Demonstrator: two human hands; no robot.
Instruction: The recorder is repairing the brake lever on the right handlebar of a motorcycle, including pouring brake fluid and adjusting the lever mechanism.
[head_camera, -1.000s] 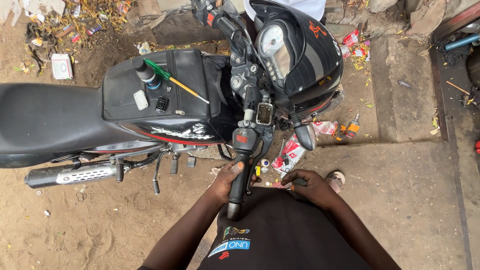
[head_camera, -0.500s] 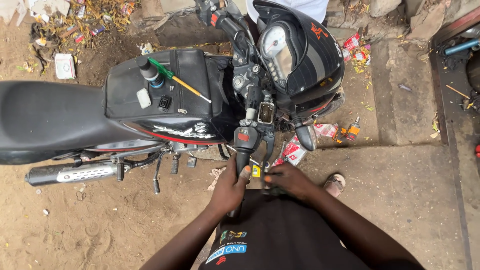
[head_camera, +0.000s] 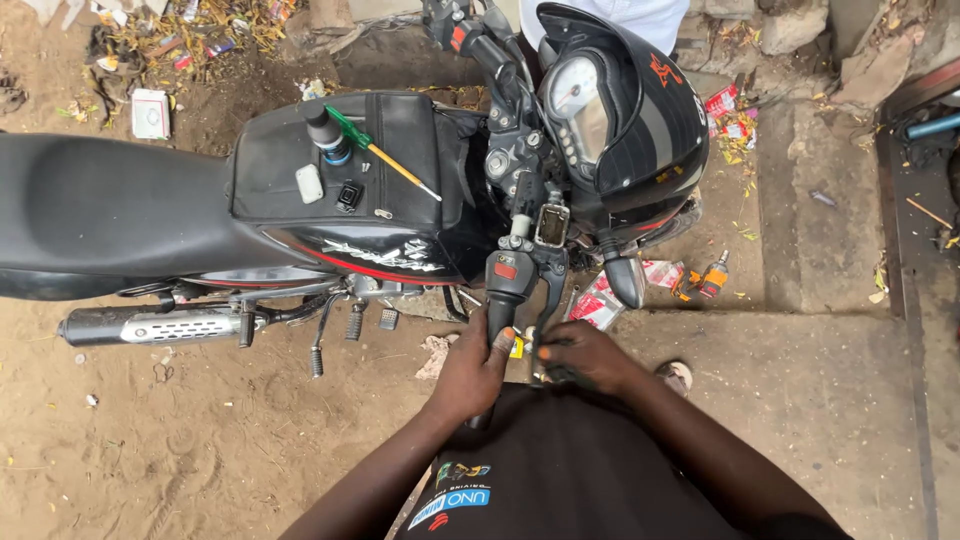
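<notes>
**Black rubber grip in hand, small parts loose above**

Black rubber fills the left hand (head_camera: 478, 362), which is clenched around the handlebar grip (head_camera: 497, 318) of the motorcycle (head_camera: 300, 200), thumb lying up along it. Just to its right, nearly touching, the right hand (head_camera: 583, 354) is closed around something small and dark at the end of the brake lever (head_camera: 548, 300); what it pinches I cannot tell.

Risks, as I judge them: the bike leans toward the person, so a hard pull on the bar could swing the front end or rock the machine. Beyond the hands, on the tank bag (head_camera: 350, 160), a green-handled screwdriver (head_camera: 380, 152), a small white piece (head_camera: 310, 183) and a dark square part (head_camera: 348, 196) lie loose; a jolt could send them sliding off into the sand (head_camera: 150, 430), where small parts vanish easily.

Containers: a small dark bottle (head_camera: 325, 132) with a blue band stands upright on the tank bag, capped, contents hidden. Farther right of the hands, an orange bottle (head_camera: 712, 276) lies among red wrappers (head_camera: 600, 305) on the concrete, contents unclear.
</notes>
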